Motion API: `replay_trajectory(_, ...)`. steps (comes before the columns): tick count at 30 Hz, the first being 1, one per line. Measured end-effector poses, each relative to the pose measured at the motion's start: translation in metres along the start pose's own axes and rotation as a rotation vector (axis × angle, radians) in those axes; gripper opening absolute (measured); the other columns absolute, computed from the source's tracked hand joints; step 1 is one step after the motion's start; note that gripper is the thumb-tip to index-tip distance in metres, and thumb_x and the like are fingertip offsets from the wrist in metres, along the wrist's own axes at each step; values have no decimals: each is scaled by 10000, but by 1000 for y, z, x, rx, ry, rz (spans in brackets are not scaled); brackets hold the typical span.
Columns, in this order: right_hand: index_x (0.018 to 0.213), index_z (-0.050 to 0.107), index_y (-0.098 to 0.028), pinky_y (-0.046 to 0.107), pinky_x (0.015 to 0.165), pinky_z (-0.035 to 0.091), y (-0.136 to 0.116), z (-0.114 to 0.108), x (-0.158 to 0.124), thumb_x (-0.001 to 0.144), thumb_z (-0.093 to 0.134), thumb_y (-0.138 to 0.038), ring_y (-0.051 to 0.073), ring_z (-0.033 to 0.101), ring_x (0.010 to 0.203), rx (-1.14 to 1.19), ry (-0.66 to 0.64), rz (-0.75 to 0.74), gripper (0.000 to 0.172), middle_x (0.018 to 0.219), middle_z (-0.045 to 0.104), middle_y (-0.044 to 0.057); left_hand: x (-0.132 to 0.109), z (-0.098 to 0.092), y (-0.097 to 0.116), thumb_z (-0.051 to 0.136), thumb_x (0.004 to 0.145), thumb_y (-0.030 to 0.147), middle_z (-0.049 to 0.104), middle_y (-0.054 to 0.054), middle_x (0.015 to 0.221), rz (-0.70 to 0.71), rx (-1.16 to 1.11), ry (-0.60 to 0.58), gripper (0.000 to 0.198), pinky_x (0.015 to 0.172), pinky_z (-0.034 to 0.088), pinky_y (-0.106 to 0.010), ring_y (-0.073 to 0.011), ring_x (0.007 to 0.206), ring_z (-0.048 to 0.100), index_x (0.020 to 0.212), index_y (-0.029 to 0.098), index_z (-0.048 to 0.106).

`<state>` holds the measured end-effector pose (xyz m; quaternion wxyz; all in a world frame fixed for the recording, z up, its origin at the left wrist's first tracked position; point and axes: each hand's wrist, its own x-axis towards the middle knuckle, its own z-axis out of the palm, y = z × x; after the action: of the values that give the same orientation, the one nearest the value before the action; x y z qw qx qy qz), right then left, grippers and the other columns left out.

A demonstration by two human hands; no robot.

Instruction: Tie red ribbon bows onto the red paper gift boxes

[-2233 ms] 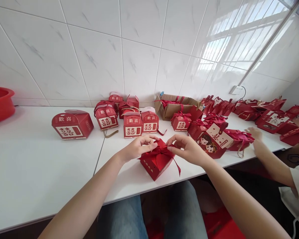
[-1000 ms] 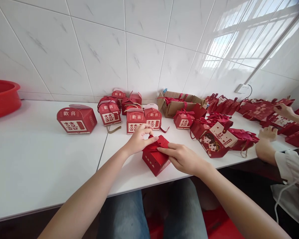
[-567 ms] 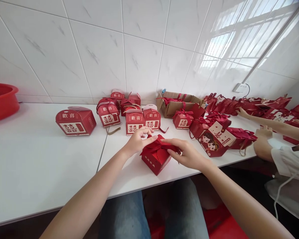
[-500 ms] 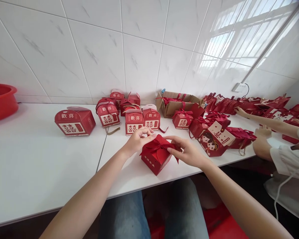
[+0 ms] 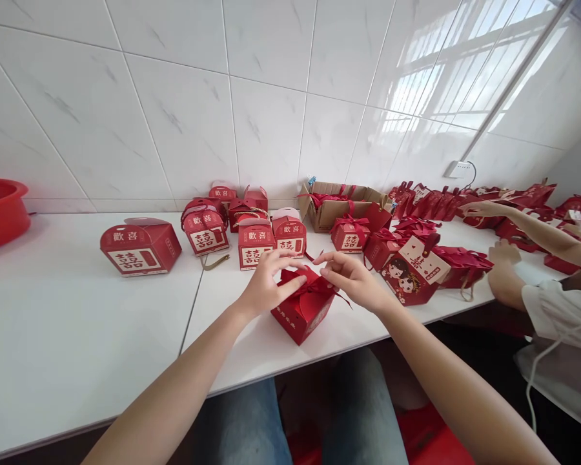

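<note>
A red gift box point(image 5: 297, 323) with pale lettering stands on the white table before me, one corner towards me. A dark red ribbon bow point(image 5: 312, 287) is tied across its folded top. My left hand point(image 5: 270, 284) is at the bow's left side, thumb and fingers apart around a ribbon loop. Over the right side of the bow, my right hand point(image 5: 351, 279) has its fingers bent, with thumb and forefinger slightly apart. Both hands' fingertips hover at or just touch the ribbon; exact contact is hard to see.
Several red boxes with printed characters point(image 5: 140, 248) stand towards the wall. Behind is a cardboard box point(image 5: 326, 216) of ribbons. Ribboned boxes point(image 5: 416, 278) crowd the right, where another person's hands point(image 5: 501, 265) work. A red basin point(image 5: 2, 213) is at far left.
Both hands have lifted slightly and their fingers have opened around the bow. My right thumb has moved off the ribbon's right side towards the top. The box stays in place.
</note>
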<state>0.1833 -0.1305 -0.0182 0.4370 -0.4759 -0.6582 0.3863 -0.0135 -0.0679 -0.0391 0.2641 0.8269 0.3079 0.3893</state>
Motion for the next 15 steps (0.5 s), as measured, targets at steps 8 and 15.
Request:
replay_trajectory(8,944,587,-172,220,500,268,-3,0,7,824,586,-468,78,330,530,24,-8,-36,320,595,388,-64,2,11,2,644,779,369,577,-28,1206,28,38,-102,127,1051,322,-450,-278,1188,427,761,255,697)
replay_trajectory(15,921,552,-187,219,491,226,6,-6,13,792,631,-477,70,298,512,64,-52,-29,327,584,386,-73,3,13,-3,647,764,405,560,-44,1233,-44,-36,-191,164,1089,291,-466,-292,1257,385,753,247,686)
